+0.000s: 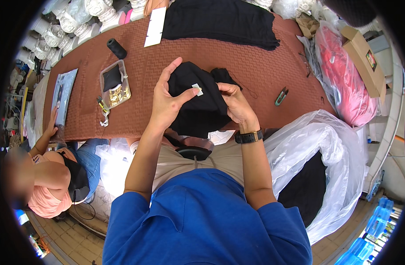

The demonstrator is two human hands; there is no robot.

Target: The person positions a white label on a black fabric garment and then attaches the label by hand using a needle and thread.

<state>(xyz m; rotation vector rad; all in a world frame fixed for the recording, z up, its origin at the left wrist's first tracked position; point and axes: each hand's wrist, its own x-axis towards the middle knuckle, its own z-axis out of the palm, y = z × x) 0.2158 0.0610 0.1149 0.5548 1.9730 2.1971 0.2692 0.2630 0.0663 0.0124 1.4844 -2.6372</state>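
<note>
A piece of black cloth [196, 117] is held up in front of me at the table's near edge. My left hand [166, 102] grips its left side, the thumb pressed on the front beside a small whitish label [198, 89] with a gold-coloured spot. My right hand [240, 106], with a dark watch at the wrist, pinches the cloth's right edge between thumb and fingers. Whether a needle is in that pinch I cannot make out. Just behind the right fingers lies a small dark bundle [224, 76], with thin thread trailing to its right.
Green thread snips [281, 96] lie right on the brown table mat [145, 92]. Leftward are a clear plastic box [128, 84] with a black cushion and gold pieces, and a black thread spool [116, 48]. Folded black fabric [220, 22] lies behind. A co-worker's arm [45, 137] rests at left.
</note>
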